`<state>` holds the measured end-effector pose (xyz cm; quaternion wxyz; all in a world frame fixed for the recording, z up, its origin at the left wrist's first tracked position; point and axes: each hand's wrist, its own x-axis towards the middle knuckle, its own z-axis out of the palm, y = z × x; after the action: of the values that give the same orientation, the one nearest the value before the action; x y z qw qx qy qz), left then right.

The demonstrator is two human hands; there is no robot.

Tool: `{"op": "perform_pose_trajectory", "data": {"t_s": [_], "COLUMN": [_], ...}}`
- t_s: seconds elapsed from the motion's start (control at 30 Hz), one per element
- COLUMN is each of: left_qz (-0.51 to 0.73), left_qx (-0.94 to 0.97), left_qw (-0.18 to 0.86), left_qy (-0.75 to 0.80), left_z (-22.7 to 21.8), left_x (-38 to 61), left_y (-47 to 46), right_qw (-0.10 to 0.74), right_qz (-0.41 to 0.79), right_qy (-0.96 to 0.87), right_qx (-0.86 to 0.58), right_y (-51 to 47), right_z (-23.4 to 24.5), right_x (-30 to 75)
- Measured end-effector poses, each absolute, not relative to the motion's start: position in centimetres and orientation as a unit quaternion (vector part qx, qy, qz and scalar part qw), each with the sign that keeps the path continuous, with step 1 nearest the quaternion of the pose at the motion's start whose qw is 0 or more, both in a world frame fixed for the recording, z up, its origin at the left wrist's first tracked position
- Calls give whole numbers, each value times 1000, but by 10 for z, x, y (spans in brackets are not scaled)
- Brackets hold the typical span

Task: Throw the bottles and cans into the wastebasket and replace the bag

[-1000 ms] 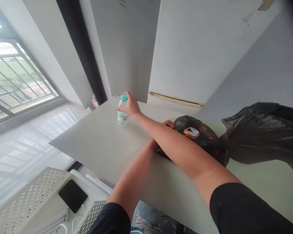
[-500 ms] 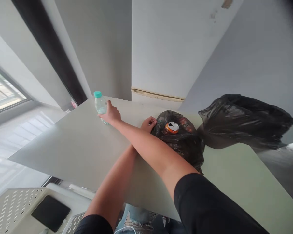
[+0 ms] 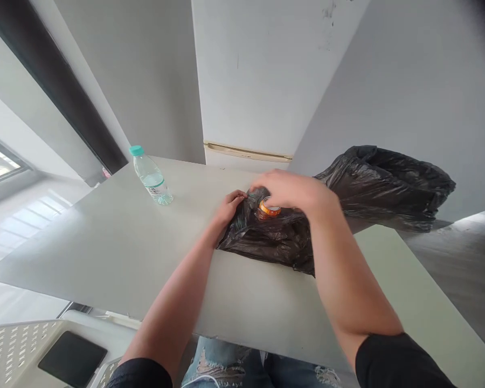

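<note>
My left hand (image 3: pixel 229 207) pinches the left edge of a black plastic bag (image 3: pixel 281 245) lying on the table. In the bag's mouth an orange can (image 3: pixel 270 210) stands with its top up, partly covered by my right hand. My right hand (image 3: pixel 289 189), slightly blurred, hovers over the can with thumb and fingers apart, its fingertips close to the can and the bag's rim. Farther left, a clear plastic bottle (image 3: pixel 152 178) with a teal cap stands on the table, some liquid inside, apart from both hands.
Another black plastic bag (image 3: pixel 388 188) puffs up beyond the table's right side. The pale table (image 3: pixel 105 242) runs across in front of me. A white fridge (image 3: pixel 250 81) rises behind it. At lower left, a dark tablet-like slab (image 3: pixel 73 358) lies by a perforated white basket (image 3: pixel 14 350).
My right hand has let go of the bottle and swung right to above the can. The bottle stays on the table. My left hand remains at the bag's edge. The view has shifted slightly.
</note>
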<state>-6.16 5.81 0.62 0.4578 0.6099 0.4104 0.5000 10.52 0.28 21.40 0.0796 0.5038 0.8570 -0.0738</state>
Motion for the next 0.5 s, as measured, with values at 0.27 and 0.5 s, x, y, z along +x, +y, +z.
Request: {"op": "perform_pose_trajectory", "data": {"t_s": [0.27, 0.5], "left_qz": [488, 471], "left_qx": [614, 633], "left_qw": [468, 454], "left_qy": [408, 413], "left_z": [4, 9], "left_x": [-62, -63], "left_y": [56, 51], "right_qw": [60, 65], "right_qz": [-111, -98], "right_qy": [821, 843], "right_qx": [556, 525], "right_y": [12, 23], "right_z": [174, 157], "right_x": [147, 138]}}
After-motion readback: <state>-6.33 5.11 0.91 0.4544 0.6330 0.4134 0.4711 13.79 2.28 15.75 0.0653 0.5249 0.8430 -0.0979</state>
